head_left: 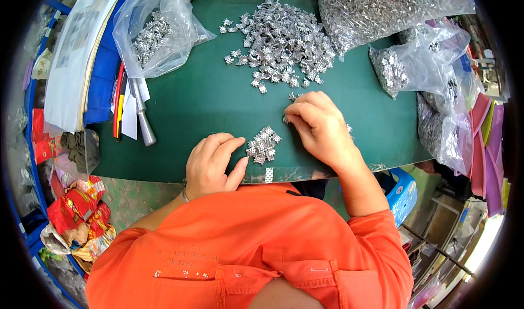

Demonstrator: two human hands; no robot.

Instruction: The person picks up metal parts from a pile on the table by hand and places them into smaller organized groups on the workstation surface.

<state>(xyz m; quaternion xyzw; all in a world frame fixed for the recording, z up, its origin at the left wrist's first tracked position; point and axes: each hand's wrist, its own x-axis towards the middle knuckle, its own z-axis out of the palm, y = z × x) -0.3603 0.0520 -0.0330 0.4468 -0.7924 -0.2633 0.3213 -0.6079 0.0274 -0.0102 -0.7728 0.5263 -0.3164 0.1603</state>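
On the green tabletop, a small pile of silvery perforated metal pieces (263, 144) lies between my hands. My left hand (214, 162) rests just left of that pile, thumb and fingers apart, with nothing between them. To the pile's right, my right hand (322, 124) is closed in a pinch, and the edge of a small metal piece (285, 119) shows at its fingertips. Other single pieces sit close to this hand, one beyond the fingers and one by its right side. Farther back spreads a large heap of the same metal pieces (289, 41).
An open clear bag of pieces (155, 39) stands at the back left, near pens and a metal-handled tool (145, 124). A large full bag (387, 9) and smaller bags (436, 90) crowd the right. A blue stool (403, 195) is beneath the table's right edge.
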